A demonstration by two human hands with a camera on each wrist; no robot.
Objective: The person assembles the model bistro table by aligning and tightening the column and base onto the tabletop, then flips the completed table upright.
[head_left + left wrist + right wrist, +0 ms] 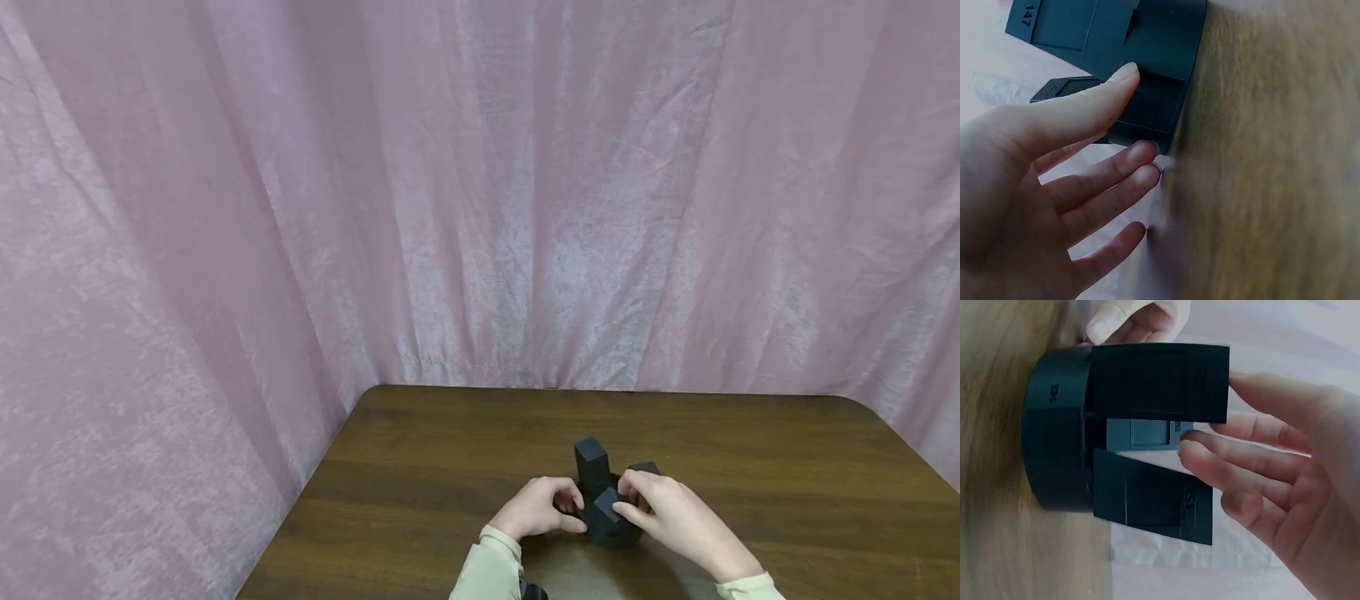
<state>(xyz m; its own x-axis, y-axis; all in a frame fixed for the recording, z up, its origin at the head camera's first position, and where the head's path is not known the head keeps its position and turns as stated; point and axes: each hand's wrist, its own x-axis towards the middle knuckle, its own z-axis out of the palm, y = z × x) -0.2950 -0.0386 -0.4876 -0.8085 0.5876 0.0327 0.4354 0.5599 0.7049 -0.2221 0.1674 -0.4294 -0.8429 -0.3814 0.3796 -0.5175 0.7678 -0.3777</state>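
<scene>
A round black base (613,536) stands on the wooden table with several black rectangular blocks upright in it. My left hand (538,507) holds the base from its left side, the thumb against its wall and the fingertips by its lower edge. With thumb and fingers my right hand (681,518) pinches the upper end of the front block (1160,381). A taller-looking block (592,465) rises at the back left, and another block (645,468) is partly hidden behind the right hand. In the left wrist view, one block (1075,28) bears the raised number 147.
The brown wooden table (420,467) extends around the base, with rounded far corners. Behind it hangs a pink velvet curtain (525,208), which also runs along the left side. A small dark object (533,591) shows beside the left sleeve.
</scene>
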